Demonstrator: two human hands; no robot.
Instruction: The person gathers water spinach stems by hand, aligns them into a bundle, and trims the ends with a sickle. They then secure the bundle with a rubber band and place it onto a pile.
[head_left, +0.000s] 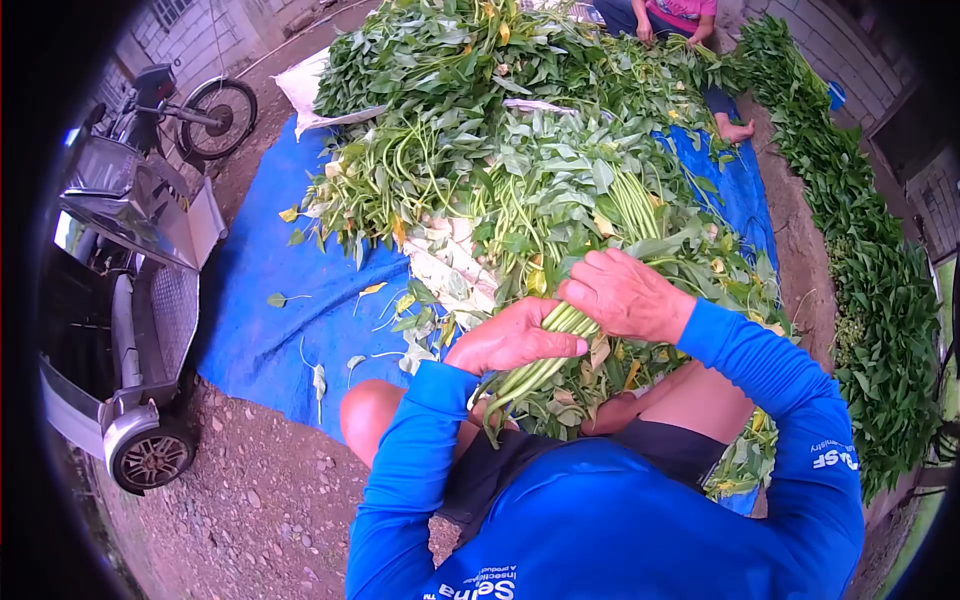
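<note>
A bundle of long green leafy stems, which look like water spinach, lies across my lap between both hands. My left hand wraps round the stems, its thumb lying over them. Just up and to the right, my right hand closes on the same bundle with curled fingers. Leaves spread out beyond the right hand. Directly ahead is a big heap of leafy greens, with bare stems showing in its nearer part. Some yellowed leaves are mixed in.
A blue tarp with scattered loose leaves lies under the heap. Another person sits at the far side, hands among the greens. A motorcycle with sidecar stands on the left. A long row of greens runs along the right.
</note>
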